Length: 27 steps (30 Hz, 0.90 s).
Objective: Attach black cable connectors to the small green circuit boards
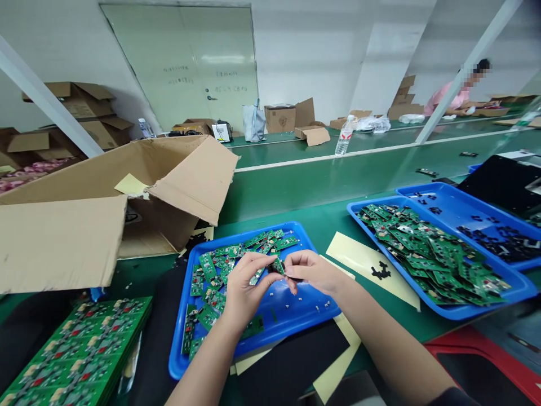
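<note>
Over a blue tray [180, 332], both of my hands meet at a small green circuit board [278, 266]. My left hand [249, 282] pinches the board between thumb and fingers. At its other end, my right hand [310, 270] is closed, with a small black piece at its fingertips that I cannot make out fully. Several green circuit boards [208, 266] lie in the left and far part of the tray, and tiny white bits [287, 307] are scattered at its right. To the right, small black pieces [380, 270] rest on a yellowish backing sheet [350, 254].
A second blue tray [456, 313] heaped with boards stands at the right, beside a blue tray [448, 194] of small black parts. An open cardboard box [190, 180] is at the left, behind stacked board panels [84, 349]. A person [452, 98] works at the far right.
</note>
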Each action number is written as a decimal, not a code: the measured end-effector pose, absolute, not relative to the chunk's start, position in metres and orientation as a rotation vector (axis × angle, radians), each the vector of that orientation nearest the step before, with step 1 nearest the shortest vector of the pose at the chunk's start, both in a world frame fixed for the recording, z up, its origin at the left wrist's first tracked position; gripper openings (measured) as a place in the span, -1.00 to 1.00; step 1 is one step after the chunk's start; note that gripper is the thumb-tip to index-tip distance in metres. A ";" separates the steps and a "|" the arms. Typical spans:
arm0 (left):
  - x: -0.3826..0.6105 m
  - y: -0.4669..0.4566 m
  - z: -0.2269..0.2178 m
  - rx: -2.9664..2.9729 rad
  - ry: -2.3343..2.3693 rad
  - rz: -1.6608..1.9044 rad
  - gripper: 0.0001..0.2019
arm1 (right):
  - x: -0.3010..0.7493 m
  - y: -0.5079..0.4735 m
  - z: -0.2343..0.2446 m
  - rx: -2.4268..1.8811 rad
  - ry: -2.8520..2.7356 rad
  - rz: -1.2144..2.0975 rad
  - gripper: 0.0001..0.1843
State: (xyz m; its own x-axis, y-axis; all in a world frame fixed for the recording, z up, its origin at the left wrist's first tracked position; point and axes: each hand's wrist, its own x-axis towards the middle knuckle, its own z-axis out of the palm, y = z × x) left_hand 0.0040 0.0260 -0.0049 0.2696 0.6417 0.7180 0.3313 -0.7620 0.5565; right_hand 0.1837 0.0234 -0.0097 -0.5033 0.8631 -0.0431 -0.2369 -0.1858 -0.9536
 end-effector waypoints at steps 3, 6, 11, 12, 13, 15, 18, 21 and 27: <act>0.004 0.025 -0.006 2.094 0.917 1.424 -0.80 | 0.180 0.023 -0.009 -0.848 -1.368 1.550 -0.79; 0.005 0.025 -0.007 1.916 0.936 1.367 -0.79 | 0.176 0.020 -0.008 -0.944 -1.418 1.294 -0.86; 0.007 0.028 -0.008 1.676 0.977 1.348 -0.81 | 0.168 0.014 -0.010 -0.956 -1.405 1.086 -0.71; 0.007 0.029 -0.008 1.668 0.995 1.362 -0.85 | 0.167 0.013 -0.011 -0.952 -1.403 1.091 -0.64; 0.008 0.029 -0.008 1.674 1.009 1.374 -0.88 | 0.166 0.014 -0.013 -0.953 -1.397 1.101 -0.59; 0.010 0.029 -0.007 1.704 1.021 1.375 -0.91 | 0.164 0.016 -0.017 -0.972 -1.361 1.120 -0.64; 0.013 0.028 -0.006 1.714 1.035 1.340 -0.91 | 0.162 0.019 -0.022 -0.991 -1.298 1.089 -0.81; 0.013 0.028 -0.006 1.622 1.085 1.292 -0.88 | 0.162 0.019 -0.022 -0.988 -1.302 1.019 -0.81; 0.011 0.024 -0.008 1.859 1.131 1.294 -0.74 | 0.164 0.018 -0.026 -1.051 -1.472 0.773 -0.82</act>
